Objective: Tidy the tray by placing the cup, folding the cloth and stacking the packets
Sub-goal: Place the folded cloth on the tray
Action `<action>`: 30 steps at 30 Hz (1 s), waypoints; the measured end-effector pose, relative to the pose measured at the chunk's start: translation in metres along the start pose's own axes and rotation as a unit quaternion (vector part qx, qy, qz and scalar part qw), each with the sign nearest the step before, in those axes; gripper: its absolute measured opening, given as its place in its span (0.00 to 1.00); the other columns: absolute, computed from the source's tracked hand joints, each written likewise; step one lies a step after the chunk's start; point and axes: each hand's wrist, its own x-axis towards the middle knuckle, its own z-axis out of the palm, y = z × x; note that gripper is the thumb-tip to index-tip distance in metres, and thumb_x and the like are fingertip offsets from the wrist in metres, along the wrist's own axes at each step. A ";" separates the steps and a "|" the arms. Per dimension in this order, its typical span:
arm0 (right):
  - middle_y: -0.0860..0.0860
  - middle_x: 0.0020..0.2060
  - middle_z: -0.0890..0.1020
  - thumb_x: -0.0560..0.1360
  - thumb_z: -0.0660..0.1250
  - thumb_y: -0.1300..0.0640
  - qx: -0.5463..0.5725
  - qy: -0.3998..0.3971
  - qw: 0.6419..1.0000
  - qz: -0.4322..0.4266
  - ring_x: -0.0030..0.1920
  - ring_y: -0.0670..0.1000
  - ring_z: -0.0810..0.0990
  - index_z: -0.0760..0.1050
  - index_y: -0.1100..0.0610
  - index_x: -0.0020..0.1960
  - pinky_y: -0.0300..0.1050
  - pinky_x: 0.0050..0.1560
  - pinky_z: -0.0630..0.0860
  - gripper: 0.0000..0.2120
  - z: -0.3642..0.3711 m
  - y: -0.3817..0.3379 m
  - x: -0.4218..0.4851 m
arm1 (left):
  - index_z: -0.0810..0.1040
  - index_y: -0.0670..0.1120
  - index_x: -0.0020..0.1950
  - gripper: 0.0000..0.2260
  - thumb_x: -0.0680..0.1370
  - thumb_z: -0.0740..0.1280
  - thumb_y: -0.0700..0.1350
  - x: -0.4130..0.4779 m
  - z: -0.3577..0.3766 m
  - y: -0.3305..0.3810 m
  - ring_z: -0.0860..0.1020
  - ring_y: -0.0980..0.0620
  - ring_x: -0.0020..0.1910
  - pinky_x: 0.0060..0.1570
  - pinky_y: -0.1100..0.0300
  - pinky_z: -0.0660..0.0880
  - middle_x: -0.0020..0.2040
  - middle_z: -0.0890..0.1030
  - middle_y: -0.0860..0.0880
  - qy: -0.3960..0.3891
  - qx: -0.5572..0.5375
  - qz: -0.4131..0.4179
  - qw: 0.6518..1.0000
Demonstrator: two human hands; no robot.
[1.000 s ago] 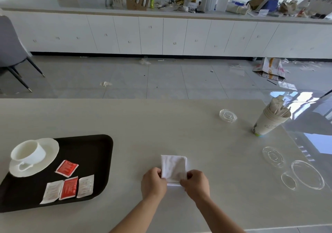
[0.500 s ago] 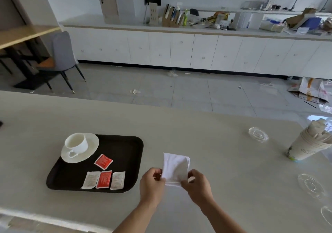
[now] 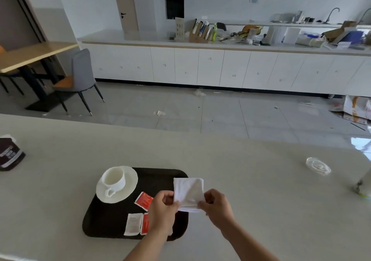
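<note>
Head view: the black tray rests on the pale table and serves as the reference landmark. The left hand and the right hand each pinch a lower corner of the folded white cloth, fingers closed on the fabric. The cloth is held above the right edge of the tray, slightly tilted. The white cup stands upright on a white saucer at the far left corner of the tray, handle toward the near side. A red packet lies near the tray centre, close to the saucer. At the near edge of the tray, a white packet lies beside a second red packet, which the left wrist partly hides. A clear lid lies well to the right of the tray.
</note>
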 end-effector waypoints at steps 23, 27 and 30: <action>0.49 0.37 0.81 0.69 0.65 0.60 -0.174 0.056 0.982 0.037 0.39 0.53 0.79 0.74 0.53 0.53 0.47 0.38 0.74 0.13 0.100 -0.040 0.057 | 0.81 0.45 0.50 0.06 0.74 0.71 0.42 0.114 -0.039 -0.029 0.76 0.54 0.41 0.41 0.65 0.71 0.48 0.78 0.49 -0.122 0.306 0.165 0.930; 0.52 0.45 0.83 0.70 0.63 0.62 -0.211 0.045 0.976 -0.002 0.45 0.54 0.79 0.72 0.53 0.65 0.43 0.41 0.72 0.24 0.104 -0.036 0.058 | 0.81 0.46 0.51 0.11 0.71 0.74 0.46 0.111 -0.041 -0.030 0.77 0.54 0.41 0.43 0.62 0.74 0.47 0.77 0.51 -0.145 0.340 0.220 0.903; 0.51 0.44 0.82 0.69 0.64 0.62 -0.211 0.040 0.977 0.001 0.43 0.54 0.78 0.76 0.56 0.56 0.47 0.44 0.76 0.16 0.104 -0.039 0.062 | 0.81 0.50 0.50 0.09 0.71 0.74 0.47 0.108 -0.044 -0.029 0.75 0.54 0.41 0.44 0.59 0.73 0.44 0.77 0.53 -0.133 0.407 0.246 0.870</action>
